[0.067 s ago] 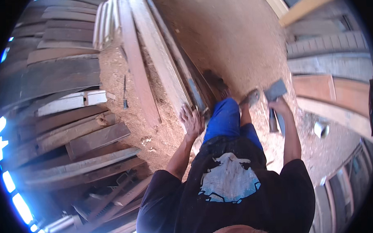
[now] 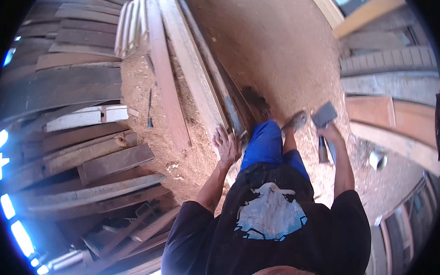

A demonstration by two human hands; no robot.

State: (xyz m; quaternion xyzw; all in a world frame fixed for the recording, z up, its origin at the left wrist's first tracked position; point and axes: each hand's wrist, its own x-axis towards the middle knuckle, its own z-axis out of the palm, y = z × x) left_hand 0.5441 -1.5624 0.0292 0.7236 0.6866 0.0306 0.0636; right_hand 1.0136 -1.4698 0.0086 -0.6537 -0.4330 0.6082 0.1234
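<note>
My left hand (image 2: 226, 146) lies on the near end of a long pale plank (image 2: 191, 73), fingers spread and pointing away from me. Beside that plank run a narrower dark-edged board (image 2: 218, 79) and, to the left, a reddish plank (image 2: 169, 91). My right hand (image 2: 330, 132) is closed round a hatchet-like tool (image 2: 324, 114) with a broad, grey, rectangular head. A black flared handle end (image 2: 323, 153) sticks out below the fist, next to a flat bluish-grey strip. Whether these belong to one tool I cannot tell.
A black-handled chisel-like tool (image 2: 150, 111) lies on the sawdust-covered ground to the left. Stacked boards (image 2: 82, 86) fill the left side. More planks (image 2: 392, 85) lie at the right, near a pale round container (image 2: 378, 159). My feet (image 2: 297, 120) are just beyond my knees.
The whole view has shifted slightly, so the surroundings sit a little lower. My left hand stays on the plank, and my right hand keeps its grip on the tool.
</note>
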